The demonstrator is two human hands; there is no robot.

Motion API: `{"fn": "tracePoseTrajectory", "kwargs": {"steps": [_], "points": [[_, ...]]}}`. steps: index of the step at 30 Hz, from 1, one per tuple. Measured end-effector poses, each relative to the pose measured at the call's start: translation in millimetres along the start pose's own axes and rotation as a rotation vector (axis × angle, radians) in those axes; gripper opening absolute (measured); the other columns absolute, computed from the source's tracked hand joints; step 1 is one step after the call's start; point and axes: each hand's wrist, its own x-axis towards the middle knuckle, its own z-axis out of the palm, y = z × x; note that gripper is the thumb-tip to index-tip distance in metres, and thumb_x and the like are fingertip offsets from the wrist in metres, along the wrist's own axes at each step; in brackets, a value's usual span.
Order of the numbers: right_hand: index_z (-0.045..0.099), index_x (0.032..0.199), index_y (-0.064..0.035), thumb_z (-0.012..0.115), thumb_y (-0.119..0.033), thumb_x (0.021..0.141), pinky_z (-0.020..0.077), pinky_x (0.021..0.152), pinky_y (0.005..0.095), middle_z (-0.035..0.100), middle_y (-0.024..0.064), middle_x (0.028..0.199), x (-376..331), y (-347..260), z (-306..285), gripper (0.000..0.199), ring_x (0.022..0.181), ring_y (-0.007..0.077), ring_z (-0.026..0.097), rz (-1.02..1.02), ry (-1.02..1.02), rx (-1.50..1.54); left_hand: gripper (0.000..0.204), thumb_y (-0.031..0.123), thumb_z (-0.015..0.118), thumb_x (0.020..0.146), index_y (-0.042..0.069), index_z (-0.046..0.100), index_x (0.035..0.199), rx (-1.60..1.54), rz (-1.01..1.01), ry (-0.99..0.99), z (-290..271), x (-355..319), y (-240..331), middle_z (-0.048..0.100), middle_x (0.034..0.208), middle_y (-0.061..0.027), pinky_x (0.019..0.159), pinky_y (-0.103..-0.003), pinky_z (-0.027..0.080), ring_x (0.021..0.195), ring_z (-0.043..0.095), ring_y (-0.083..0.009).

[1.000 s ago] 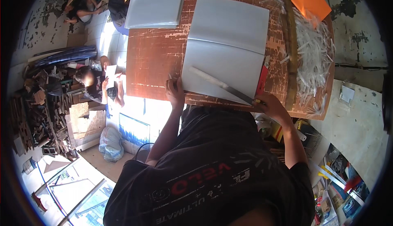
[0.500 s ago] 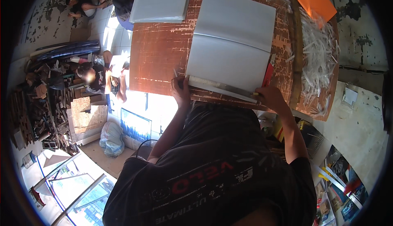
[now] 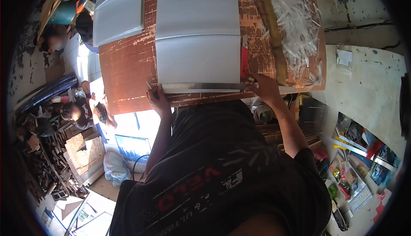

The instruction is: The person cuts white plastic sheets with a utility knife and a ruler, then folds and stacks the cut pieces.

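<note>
A stack of translucent plastic sheets (image 3: pixel 198 58), with a crease across its middle, lies on the brown, cut-scored table (image 3: pixel 130 71). Across its near edge runs a long metal ruler (image 3: pixel 201 86). At the ruler's left end my left hand (image 3: pixel 159 102) is closed, thumb and fingers on the tip; a thin pale strip (image 3: pixel 148 83) sticks up beside it. My right hand (image 3: pixel 263 87) grips the other end, and a small yellow piece (image 3: pixel 251 79) shows by its fingers. Just beyond it lies a red-handled tool (image 3: pixel 244 60) with a narrow grey tip, alongside the sheets.
Another sheet stack (image 3: pixel 120 13) sits at the far left of the table. A long wooden bar (image 3: pixel 274 35) separates a heap of clear plastic offcuts (image 3: pixel 297 26) on the right. People sit on the floor at left, near piled wood scraps (image 3: pixel 47 150).
My view has turned, so the table and sheets now sit further left and straighter. Both hands remain at the ruler's ends, and the ruler still lies along the near edge.
</note>
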Motion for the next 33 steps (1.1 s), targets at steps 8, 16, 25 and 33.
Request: {"fn": "tracePoseTrajectory", "kwargs": {"steps": [8, 16, 25, 33], "points": [[0.067, 0.115, -0.0041, 0.079, -0.027, 0.084, 0.0543, 0.083, 0.0409, 0.070, 0.0163, 0.106, -3.8, 13.0, 8.1, 0.041, 0.098, 0.0330, 0.070, 0.096, 0.122, 0.059, 0.027, 0.027, 0.068, 0.097, 0.001, 0.062, 0.094, -0.030, 0.016, 0.027, 3.7, -1.8, 4.1, 0.062, 0.086, -0.0090, 0.073, -0.038, 0.048, 0.077, 0.057, -0.0205], [0.050, 0.124, 0.0000, 0.068, -0.025, 0.097, 0.0535, 0.081, 0.0425, 0.063, 0.0176, 0.107, -7.3, 3.6, 0.3, 0.041, 0.094, 0.0335, 0.067, 0.153, 0.337, 0.292, 0.025, 0.024, 0.070, 0.096, 0.001, 0.062, 0.092, -0.043, -0.049, 0.001, 2.9, -1.9, 0.7, 0.063, 0.091, -0.0093, 0.075, -0.040, 0.048, 0.082, 0.059, -0.0225], [0.056, 0.111, 0.0007, 0.057, -0.013, 0.104, 0.0528, 0.077, 0.0320, 0.065, 0.0077, 0.100, -8.6, -5.5, -19.1, 0.015, 0.089, 0.0147, 0.064, 0.167, 0.046, 1.352, 0.025, 0.025, 0.069, 0.096, 0.001, 0.063, 0.094, -0.030, -0.038, 0.019, 4.1, -1.2, -4.7, 0.065, 0.088, -0.0091, 0.074, -0.039, 0.049, 0.080, 0.059, -0.0209], [0.064, 0.120, -0.0055, 0.060, -0.020, 0.103, 0.0505, 0.074, 0.0230, 0.067, 0.0016, 0.093, -7.3, 9.1, 18.5, 0.023, 0.081, 0.0062, 0.059, 0.213, 0.174, 1.017, 0.030, 0.029, 0.069, 0.096, 0.001, 0.062, 0.092, -0.072, -0.015, 0.026, 4.4, -1.7, -1.6, 0.063, 0.080, -0.0064, 0.070, -0.035, 0.048, 0.073, 0.055, -0.0162]]}}
